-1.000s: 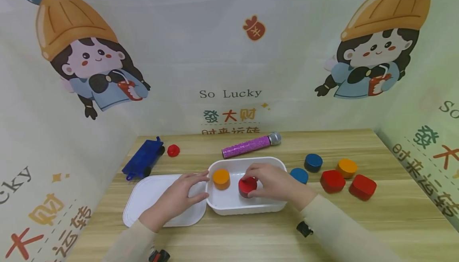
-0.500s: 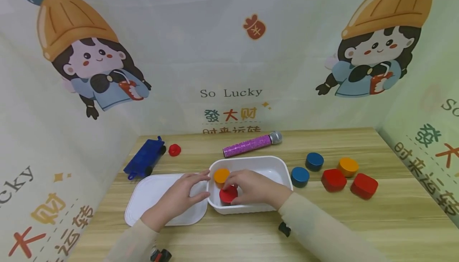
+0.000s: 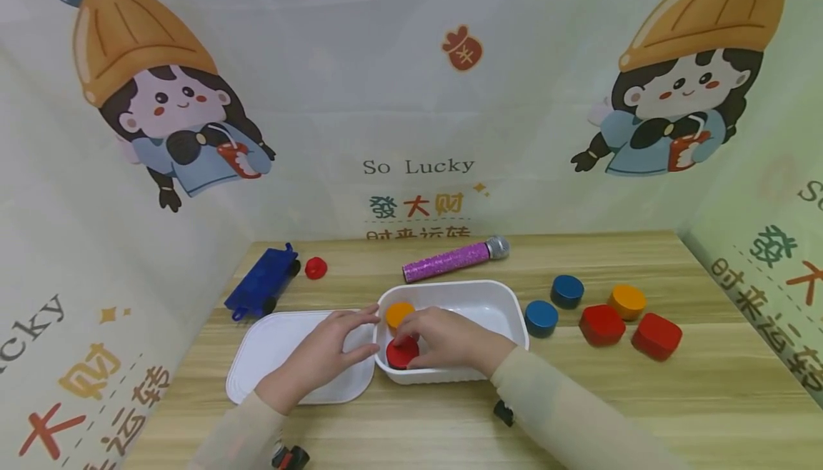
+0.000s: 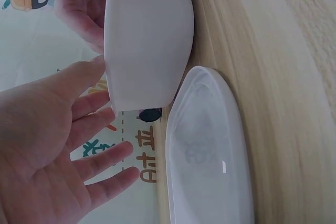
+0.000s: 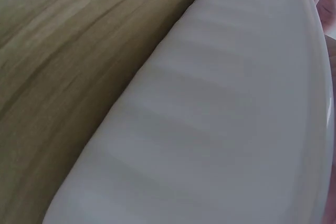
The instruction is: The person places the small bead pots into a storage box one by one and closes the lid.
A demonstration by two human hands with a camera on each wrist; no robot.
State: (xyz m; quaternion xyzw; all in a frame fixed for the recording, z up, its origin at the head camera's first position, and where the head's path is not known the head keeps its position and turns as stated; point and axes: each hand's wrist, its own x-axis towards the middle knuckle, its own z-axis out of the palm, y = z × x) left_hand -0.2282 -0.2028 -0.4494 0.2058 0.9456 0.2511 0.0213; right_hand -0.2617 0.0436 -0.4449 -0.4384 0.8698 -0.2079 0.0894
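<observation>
A white plastic box (image 3: 444, 376) stands at the middle of the table. Inside its left end, my right hand (image 3: 453, 341) pinches a red round block (image 3: 401, 356) between thumb and fingers. An orange round block (image 3: 397, 313) lies just behind the red one, partly covered by that hand. My left hand (image 3: 321, 356) touches the box's left rim with thumb and fingertips, its fingers fairly straight, above the white lid (image 3: 263, 348). In the left wrist view the lid (image 4: 210, 150) lies beside the box (image 4: 149, 35). The box wall (image 5: 210, 114) hides most of my right hand in the right wrist view.
Right of the box lie two blue round blocks (image 3: 541, 318), an orange block (image 3: 627, 301) and two red blocks (image 3: 601, 325). Behind it is a purple microphone (image 3: 450, 261). A blue toy cart (image 3: 263, 282) and a small red piece (image 3: 316, 268) sit at the back left.
My right hand has moved the red block leftward inside the box, from near the middle to in front of the orange block. The left hand has stayed at the rim.
</observation>
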